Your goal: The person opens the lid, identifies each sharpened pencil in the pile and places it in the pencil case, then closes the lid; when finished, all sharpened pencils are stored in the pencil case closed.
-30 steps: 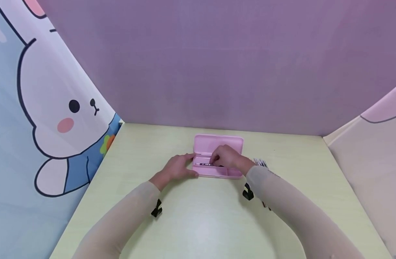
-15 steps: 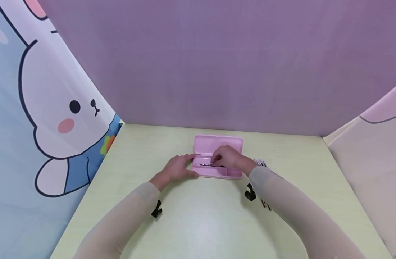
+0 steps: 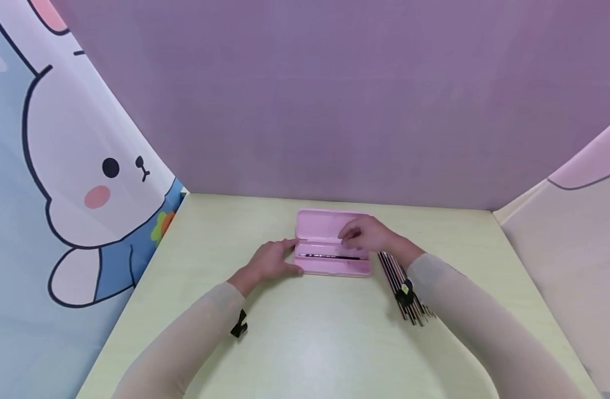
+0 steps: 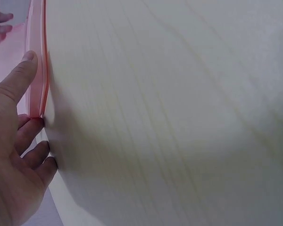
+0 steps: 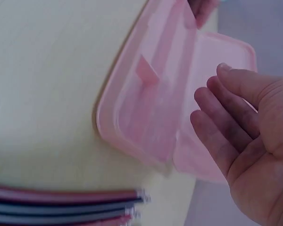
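A pink pencil case (image 3: 317, 225) lies open on the table, its lid folded back. One dark pencil (image 3: 329, 256) rests lengthwise in its long compartment. At the case's left end, my left hand (image 3: 271, 259) grips it, thumb on the front wall (image 4: 37, 94) and fingers at the end. My right hand (image 3: 367, 234) hovers over the right part of the lid with relaxed fingers and nothing between them. In the right wrist view its palm (image 5: 254, 136) shows bare beside the case. A bundle of pencils (image 3: 396, 282) lies right of the case, partly under the right forearm.
A small divider (image 5: 147, 70) stands inside the case. The pale wooden table (image 3: 305, 338) meets a purple backdrop (image 3: 334, 111) behind the case. A cartoon rabbit cloth (image 3: 80, 166) hangs on the left.
My right hand has let go of the pencil and moved up and right out of the compartment. More of the pencil bundle now shows. The left hand stays in place.
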Available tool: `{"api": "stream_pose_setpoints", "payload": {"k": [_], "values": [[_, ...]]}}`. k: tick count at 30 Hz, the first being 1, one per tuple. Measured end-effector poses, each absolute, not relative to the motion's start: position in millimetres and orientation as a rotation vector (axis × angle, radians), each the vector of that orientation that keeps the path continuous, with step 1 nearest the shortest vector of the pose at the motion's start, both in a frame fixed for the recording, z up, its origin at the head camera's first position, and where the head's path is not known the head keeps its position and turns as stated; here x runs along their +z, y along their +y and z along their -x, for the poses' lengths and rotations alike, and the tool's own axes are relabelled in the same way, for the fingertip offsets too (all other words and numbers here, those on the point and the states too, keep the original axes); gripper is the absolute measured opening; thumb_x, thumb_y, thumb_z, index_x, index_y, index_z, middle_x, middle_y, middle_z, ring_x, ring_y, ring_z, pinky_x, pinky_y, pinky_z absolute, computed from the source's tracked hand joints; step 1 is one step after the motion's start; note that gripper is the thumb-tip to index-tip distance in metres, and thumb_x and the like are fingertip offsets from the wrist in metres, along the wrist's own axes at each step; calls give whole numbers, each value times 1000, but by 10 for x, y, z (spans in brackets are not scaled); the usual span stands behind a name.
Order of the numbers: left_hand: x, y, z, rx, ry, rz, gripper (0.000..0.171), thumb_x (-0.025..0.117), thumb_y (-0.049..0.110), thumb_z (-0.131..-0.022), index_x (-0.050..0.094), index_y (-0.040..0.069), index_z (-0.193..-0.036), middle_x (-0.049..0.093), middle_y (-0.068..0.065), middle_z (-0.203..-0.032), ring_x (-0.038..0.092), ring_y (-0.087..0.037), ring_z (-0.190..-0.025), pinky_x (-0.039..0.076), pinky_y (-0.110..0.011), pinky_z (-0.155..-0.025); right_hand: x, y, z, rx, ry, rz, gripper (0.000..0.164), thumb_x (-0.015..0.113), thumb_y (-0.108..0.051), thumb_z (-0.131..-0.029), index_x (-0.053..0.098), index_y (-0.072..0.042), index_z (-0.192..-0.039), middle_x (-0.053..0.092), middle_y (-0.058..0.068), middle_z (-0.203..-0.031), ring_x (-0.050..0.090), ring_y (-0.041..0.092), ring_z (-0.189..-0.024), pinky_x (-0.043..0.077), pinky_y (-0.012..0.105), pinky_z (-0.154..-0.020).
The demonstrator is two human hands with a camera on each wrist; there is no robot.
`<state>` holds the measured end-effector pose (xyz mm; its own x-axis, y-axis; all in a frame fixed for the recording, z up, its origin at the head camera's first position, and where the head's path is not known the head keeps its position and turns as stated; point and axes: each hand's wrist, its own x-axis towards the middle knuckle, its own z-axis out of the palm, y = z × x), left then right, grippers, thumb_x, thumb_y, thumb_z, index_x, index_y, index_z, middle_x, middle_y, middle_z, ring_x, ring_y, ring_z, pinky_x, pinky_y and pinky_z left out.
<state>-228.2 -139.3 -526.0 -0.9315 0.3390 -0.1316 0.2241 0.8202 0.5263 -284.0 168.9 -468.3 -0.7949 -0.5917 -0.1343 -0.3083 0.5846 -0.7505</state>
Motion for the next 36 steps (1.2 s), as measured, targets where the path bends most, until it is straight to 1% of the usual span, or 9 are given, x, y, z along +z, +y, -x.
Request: {"api": "stream_pose_setpoints", "payload": {"k": [3,6,10,15,17,22,28,33,36], "values": [[-5266,-1391,2283,761,2794,-439,95,86,51,-79,44,18,-157,60,-9,-147,57,-32,-133,42,-52,-115,-4605,1851,2804,-1083,2425,616,25,76,-10,-93,75,-5,-118,76,8,-105,71,18,-93,63,42,-79],[-5280,-1388,2287,752,2797,-444,95,86,52,-79,44,18,-157,60,-9,-147,58,-32,-132,43,-52,-114,-4562,2032,2769,-1083,2433,551,29,75,-13,-94,74,-5,-122,76,9,-108,71,19,-95,62,49,-82],[-5291,-1396,2279,740,2799,-451,96,85,53,-79,43,19,-158,61,-9,-146,60,-31,-129,44,-52,-113,-4555,2278,2715,-1096,2446,507,33,73,-13,-96,70,0,-126,75,14,-110,72,25,-95,61,55,-81],[-5293,-1402,2280,728,2808,-462,95,85,53,-79,44,19,-157,62,-9,-145,61,-30,-125,44,-52,-113,-4607,2577,2652,-1109,2488,472,37,73,-11,-95,66,5,-128,73,18,-111,72,28,-93,63,50,-76],[-5298,-1399,2283,723,2806,-461,96,85,53,-79,43,19,-158,61,-9,-146,61,-30,-126,45,-52,-113,-4638,2687,2631,-1100,2514,452,37,72,-11,-95,65,6,-128,73,18,-110,71,25,-92,63,47,-74],[-5304,-1385,2286,717,2804,-454,96,85,54,-79,43,20,-158,60,-9,-147,59,-31,-130,44,-52,-114,-4718,2917,2576,-1063,2562,369,37,72,-12,-96,65,5,-128,71,16,-106,71,25,-90,63,43,-69],[-5283,-1382,2275,720,2800,-464,95,85,54,-79,44,19,-157,61,-9,-146,59,-31,-129,44,-52,-114,-4790,3089,2462,-1055,2534,293,36,67,-10,-97,62,8,-128,71,17,-104,71,29,-91,63,44,-69],[-5277,-1378,2280,716,2803,-469,95,84,54,-79,44,19,-157,61,-10,-146,60,-29,-127,43,-51,-115,-4880,3193,2374,-1041,2518,252,35,65,-10,-98,62,8,-128,71,16,-104,69,25,-88,63,43,-69],[-5278,-1373,2282,715,2802,-470,95,84,54,-79,43,19,-158,60,-10,-147,59,-30,-130,43,-51,-115,-4957,3246,2341,-1040,2512,224,35,65,-10,-98,63,7,-128,71,15,-104,68,24,-88,63,42,-69]]}}
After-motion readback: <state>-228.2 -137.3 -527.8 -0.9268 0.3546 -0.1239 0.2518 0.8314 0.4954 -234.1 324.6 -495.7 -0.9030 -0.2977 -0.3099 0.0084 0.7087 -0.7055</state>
